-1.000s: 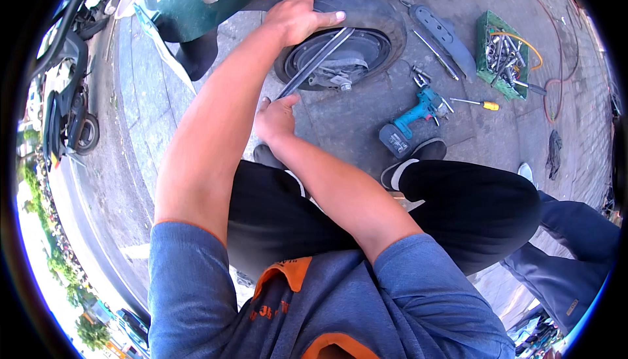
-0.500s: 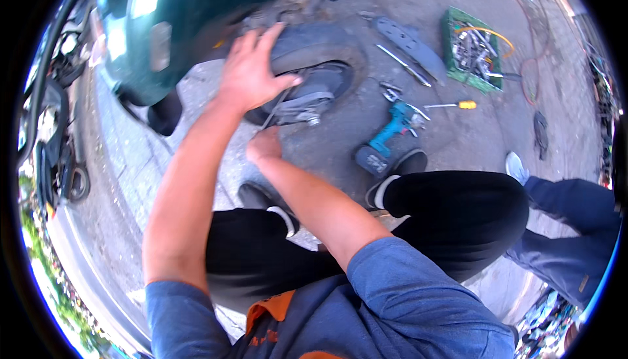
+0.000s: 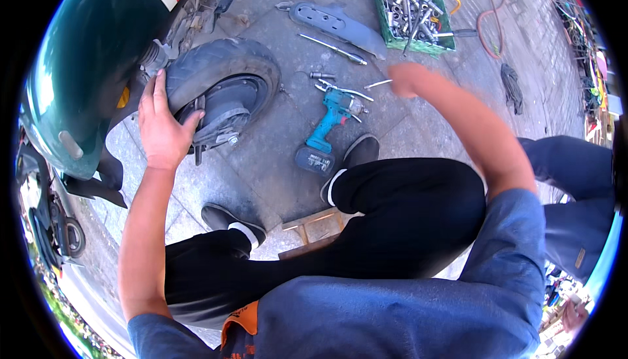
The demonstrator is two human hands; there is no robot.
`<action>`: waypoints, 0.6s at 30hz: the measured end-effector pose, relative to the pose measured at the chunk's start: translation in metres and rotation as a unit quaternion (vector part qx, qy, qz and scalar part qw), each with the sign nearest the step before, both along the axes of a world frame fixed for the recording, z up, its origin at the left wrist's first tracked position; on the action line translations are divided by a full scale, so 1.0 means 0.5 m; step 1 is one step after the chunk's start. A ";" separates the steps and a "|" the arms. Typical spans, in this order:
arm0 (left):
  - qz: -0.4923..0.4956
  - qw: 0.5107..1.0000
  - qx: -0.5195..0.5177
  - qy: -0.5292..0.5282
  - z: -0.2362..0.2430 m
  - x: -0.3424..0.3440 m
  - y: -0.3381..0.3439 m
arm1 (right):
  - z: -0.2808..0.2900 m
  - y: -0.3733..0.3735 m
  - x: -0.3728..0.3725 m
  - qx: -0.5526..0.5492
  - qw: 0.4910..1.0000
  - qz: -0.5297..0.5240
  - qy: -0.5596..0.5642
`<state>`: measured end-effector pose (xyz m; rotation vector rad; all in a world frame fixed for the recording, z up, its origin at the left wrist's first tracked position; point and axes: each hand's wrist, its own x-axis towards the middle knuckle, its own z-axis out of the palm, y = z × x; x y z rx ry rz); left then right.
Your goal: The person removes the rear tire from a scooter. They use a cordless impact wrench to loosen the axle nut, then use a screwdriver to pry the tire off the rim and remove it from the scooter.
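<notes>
Black rubber tyre: around the wheel hub, at the person's front left, just beside the dark green bodywork; one side faces the person.
Left hand: laid along the left side of the tyre, fingers extended, thumb spread toward the hub; no closed grip shows.
Dark bar: projects below the left thumb at the wheel's lower edge; whether the thumb bears on it cannot be told.
Right hand: well apart from the wheel, over the right side of the tool area; motion-blurred, so finger closure cannot be confirmed.
Slim metal shaft: extends leftward from the right hand; its other end is hidden by that hand, and whether it lies on the ground cannot be told.
Tool layout: teal power tool lies between wheel and right hand; long metal bar and grey cover lie farther out; green basket stands just beyond the right hand.
Step in hand: judged as hand-tool handling on the right, with the left hand steadying the tyre.
Next move: appears to call for a firm finger wrap at the shaft's covered end and a path clear of the power tool.
</notes>
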<state>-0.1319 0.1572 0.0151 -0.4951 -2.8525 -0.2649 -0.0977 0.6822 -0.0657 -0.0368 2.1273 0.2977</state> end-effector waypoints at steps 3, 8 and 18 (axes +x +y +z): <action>-0.014 1.000 0.008 0.012 -0.012 0.002 -0.001 | -0.153 0.136 0.098 -0.020 0.957 -0.190 0.218; -0.017 1.000 -0.007 0.009 -0.019 -0.002 -0.007 | -0.328 0.242 0.147 0.070 0.934 -0.179 0.300; -0.009 1.000 -0.001 0.028 -0.024 0.004 -0.017 | -0.200 0.122 0.297 -0.097 0.911 -0.252 0.311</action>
